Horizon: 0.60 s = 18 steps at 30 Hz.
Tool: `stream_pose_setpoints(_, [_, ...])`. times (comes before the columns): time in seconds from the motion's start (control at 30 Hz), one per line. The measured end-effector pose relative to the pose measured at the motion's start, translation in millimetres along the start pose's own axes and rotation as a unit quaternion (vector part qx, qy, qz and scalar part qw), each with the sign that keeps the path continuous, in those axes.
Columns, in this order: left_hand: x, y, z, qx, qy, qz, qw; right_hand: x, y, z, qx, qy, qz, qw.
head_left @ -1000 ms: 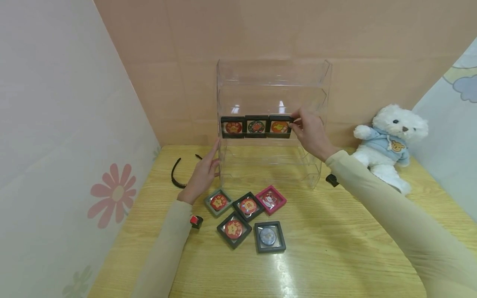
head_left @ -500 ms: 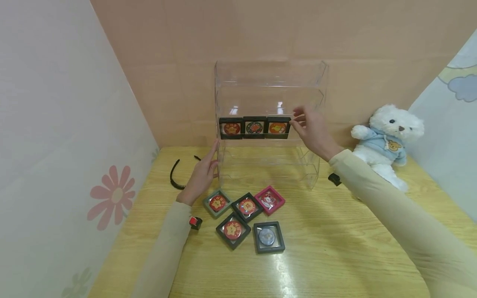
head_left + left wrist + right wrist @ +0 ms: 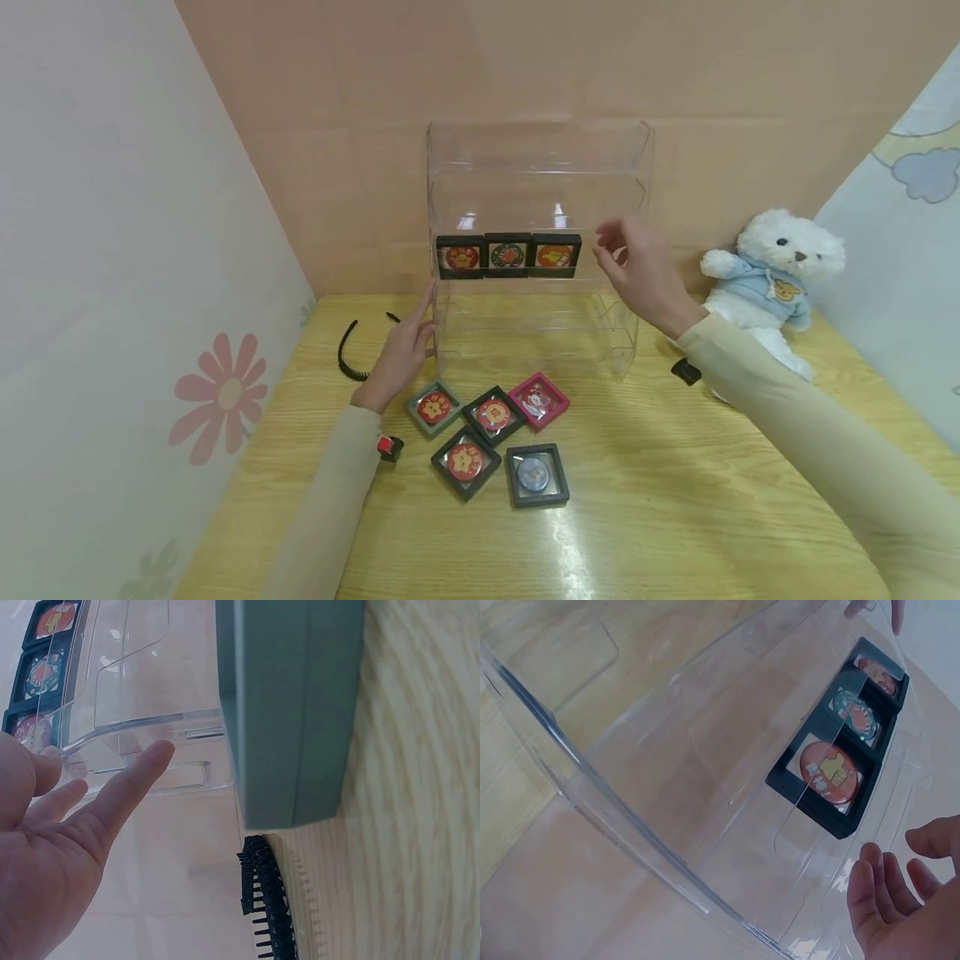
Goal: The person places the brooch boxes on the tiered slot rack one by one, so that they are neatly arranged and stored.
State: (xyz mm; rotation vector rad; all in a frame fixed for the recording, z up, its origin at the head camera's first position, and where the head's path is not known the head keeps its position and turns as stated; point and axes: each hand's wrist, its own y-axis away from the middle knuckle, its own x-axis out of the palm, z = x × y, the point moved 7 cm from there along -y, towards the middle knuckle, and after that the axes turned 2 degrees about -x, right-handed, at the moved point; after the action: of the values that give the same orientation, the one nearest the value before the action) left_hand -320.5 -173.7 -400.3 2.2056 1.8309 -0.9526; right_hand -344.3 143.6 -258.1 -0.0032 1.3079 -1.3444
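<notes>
My view looks like a child's-room corner: flowered wall (image 3: 97, 275) left of the surface (image 3: 660, 517), plush bear (image 3: 768, 279) by its right edge.

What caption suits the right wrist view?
Right hand apart from three black frames in a row on a clear rack.

A clear, tiered rack (image 3: 542, 172) stands upright, its left side against the left hand (image 3: 399, 357). Three black-framed round badges (image 3: 508, 256), mostly red and orange, stand side by side on one tier, just left of the right hand (image 3: 643, 268).
</notes>
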Motion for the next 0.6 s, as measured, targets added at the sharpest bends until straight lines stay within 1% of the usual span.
stream_pose_setpoints(0.07, [-0.5,0.9,-1.6,0.002,-0.003,-0.001,1.0,-1.6,5.5,4.1,-0.012,0.002,-0.002,0.9999])
stream_pose_setpoints(0.17, [-1.5,1.7,-2.0,0.003,-0.008,-0.004,1.0,0.5,13.1,8.3,-0.027,0.004,0.007,0.9996])
stream_pose_setpoints(0.27, [-2.0,2.1,-1.6,0.002,-0.01,-0.005,0.9999,4.7,21.9,9.7,-0.031,0.003,0.017,0.9993])
stream_pose_setpoints(0.5, [-1.4,2.4,-3.4,0.004,-0.009,-0.006,0.9999,13.4,48.0,8.6,-0.021,0.003,0.044,0.9988])
stream_pose_setpoints(0.6, [-1.4,2.1,-4.0,0.002,-0.009,-0.006,0.9999,17.2,59.3,8.1,-0.01,-0.009,0.062,0.998])
